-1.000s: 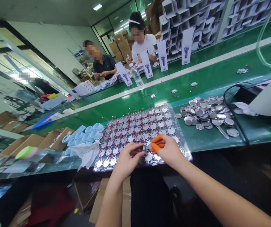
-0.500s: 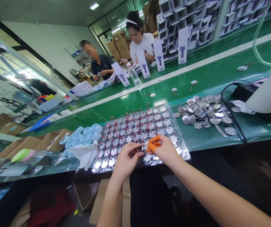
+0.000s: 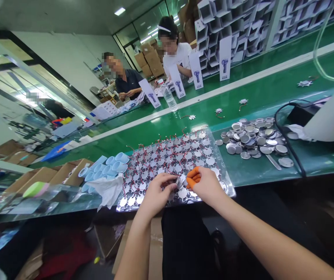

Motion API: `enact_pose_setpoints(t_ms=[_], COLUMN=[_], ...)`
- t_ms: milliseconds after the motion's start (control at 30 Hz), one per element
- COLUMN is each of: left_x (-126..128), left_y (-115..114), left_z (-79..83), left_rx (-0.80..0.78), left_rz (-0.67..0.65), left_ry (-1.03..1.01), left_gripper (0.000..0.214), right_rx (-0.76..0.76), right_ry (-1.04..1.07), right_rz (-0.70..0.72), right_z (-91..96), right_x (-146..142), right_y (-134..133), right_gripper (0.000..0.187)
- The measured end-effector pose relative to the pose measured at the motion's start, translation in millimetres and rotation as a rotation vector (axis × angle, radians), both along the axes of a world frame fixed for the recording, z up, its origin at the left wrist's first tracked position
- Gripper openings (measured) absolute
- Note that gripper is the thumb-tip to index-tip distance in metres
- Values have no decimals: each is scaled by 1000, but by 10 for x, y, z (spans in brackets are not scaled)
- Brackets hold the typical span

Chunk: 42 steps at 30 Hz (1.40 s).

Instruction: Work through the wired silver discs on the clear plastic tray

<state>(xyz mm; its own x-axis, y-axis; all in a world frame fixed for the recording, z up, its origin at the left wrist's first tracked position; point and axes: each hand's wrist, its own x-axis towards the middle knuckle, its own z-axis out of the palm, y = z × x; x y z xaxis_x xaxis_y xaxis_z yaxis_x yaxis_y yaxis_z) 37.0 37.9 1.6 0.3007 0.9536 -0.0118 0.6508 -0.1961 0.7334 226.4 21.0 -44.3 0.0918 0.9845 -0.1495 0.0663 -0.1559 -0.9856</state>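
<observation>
The left hand [image 3: 158, 193] and the right hand [image 3: 207, 186], its fingers [image 3: 192, 177] sheathed in orange cots, are held close together about a wired star-shaped metal disc [image 3: 181, 182], though a grip on it cannot be told; the disc is placed near the front of a clear plastic sheet [image 3: 225, 179], where many red-wired discs [image 3: 169, 159] remain packed; a heap of round metal slugs [image 3: 250, 138] is piled beside the sheet on the green bench [image 3: 260, 93], and a few single discs [image 3: 219, 111] are laid beyond.
</observation>
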Motion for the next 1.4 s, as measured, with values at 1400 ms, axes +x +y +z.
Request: enact_pose_setpoints(t_ms=[1400], left_x=[524], left_y=[899], left_z=[535], left_rx=[440], left_rz=[-236], left_ry=[391], left_gripper=[28], right_rx=[67], right_ry=[391], right_rz=[-446], right_z=[378], right_x=[709], right_y=[173], right_gripper=[26])
